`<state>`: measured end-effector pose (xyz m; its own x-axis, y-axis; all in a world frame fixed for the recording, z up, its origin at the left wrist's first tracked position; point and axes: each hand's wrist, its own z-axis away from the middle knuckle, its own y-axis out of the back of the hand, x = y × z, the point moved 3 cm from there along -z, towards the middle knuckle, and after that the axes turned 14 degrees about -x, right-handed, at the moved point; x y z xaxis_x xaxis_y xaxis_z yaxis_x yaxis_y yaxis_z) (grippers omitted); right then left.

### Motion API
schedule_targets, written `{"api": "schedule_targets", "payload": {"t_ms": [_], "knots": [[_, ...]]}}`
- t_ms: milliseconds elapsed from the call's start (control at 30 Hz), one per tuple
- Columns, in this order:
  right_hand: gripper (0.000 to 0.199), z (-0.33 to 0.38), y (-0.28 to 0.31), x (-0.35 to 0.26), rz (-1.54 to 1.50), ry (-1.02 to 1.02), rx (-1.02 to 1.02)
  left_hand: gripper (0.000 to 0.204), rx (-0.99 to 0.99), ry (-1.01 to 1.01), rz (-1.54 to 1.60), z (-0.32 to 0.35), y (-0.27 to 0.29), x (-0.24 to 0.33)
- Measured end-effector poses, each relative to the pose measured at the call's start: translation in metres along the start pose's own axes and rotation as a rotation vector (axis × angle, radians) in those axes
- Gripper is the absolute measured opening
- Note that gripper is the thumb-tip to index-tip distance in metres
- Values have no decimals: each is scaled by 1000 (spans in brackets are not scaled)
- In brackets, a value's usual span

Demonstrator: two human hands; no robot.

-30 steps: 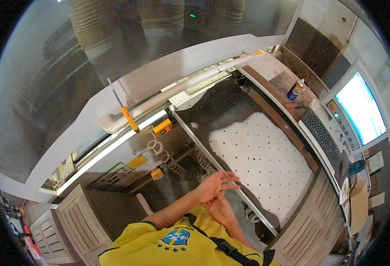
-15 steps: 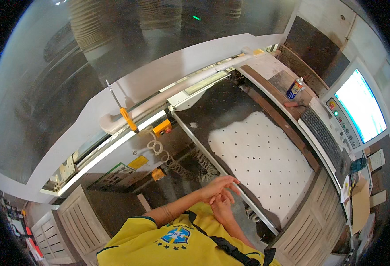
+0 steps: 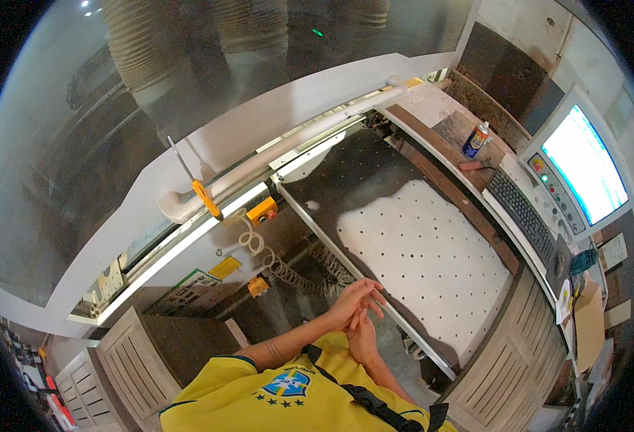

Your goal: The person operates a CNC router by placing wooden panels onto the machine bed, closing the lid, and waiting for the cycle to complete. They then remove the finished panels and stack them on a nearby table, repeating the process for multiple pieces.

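Note:
My left hand (image 3: 355,302) is held in front of my chest, its fingers spread apart and pointing right, with nothing seen in them. My right hand (image 3: 362,338) is just below and touches it; its fingers are partly hidden behind the left hand. Both hands are near the metal edge rail (image 3: 317,229) of a perforated board (image 3: 425,259), which is white in front and dark at the far end.
An orange-handled screwdriver (image 3: 205,198) stands against the machine's pale housing. Coiled hoses (image 3: 288,275) hang below a yellow switch box (image 3: 263,211). On the right are a spray can (image 3: 476,140), a keyboard (image 3: 522,209) and a lit screen (image 3: 587,169). Slatted wooden panels (image 3: 500,360) flank me.
My hands have shifted slightly up, and the left hand's fingers have spread a little more. The view has moved slightly; nothing has been picked up.

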<state>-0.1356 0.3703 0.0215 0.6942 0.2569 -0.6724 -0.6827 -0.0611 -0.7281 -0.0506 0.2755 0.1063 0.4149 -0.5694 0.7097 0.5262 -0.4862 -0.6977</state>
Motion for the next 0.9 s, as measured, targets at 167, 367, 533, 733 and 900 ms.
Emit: {"api": "schedule_targets", "payload": {"t_ms": [167,367,533,733,900], "knots": [[53,-6,-11,-3,-103,-110,-13,24,121,-203,-320,-2,18,-42],[50,0,18,23,-128,-108,-56,17,132,-168,-72,6,20,-38],[38,-9,17,37,-308,-193,-3,15,220,-231,-471,15,-5,-37],[46,-1,-11,13,-234,-122,-118,15,229,-230,-465,22,-12,-33],[42,7,-32,5,-201,-139,-96,17,214,-197,-502,33,-11,-34]]}}
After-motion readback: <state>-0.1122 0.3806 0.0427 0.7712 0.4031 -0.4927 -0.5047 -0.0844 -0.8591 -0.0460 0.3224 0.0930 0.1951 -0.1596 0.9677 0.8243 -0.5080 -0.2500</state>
